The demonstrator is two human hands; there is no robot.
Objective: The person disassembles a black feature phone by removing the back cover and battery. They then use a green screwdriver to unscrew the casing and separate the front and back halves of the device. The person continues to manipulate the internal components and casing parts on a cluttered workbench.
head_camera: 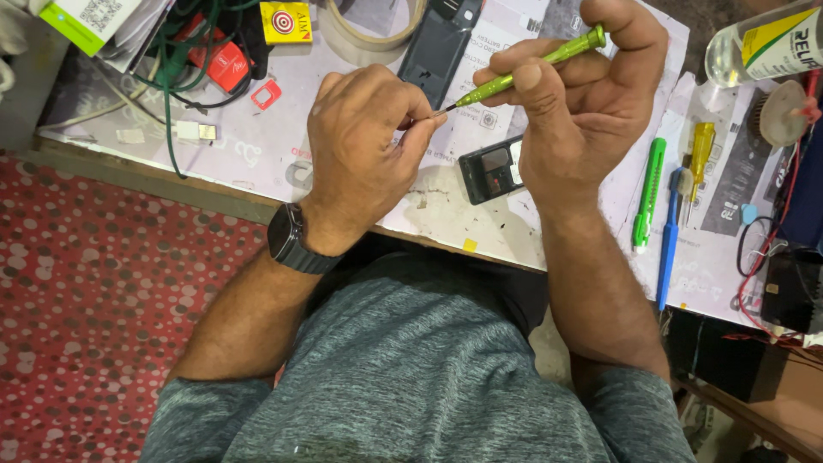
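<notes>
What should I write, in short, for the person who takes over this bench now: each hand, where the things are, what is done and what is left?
Right hand: holds the green screwdriver, tip toward the left fingers.
Left hand: fingertips pinched at the tip; what they hold is too small to tell.
Small dark phone part lies on the table below the hands; a dark phone body lies further up.
Done: the phone appears to be in separate parts.
Left: work at the tip not finished; both parts lie apart.

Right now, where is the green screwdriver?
In the head view, the green screwdriver is held in the right hand above the bench, its tip meeting the left hand's fingertips, just above the small dark phone part.
</notes>
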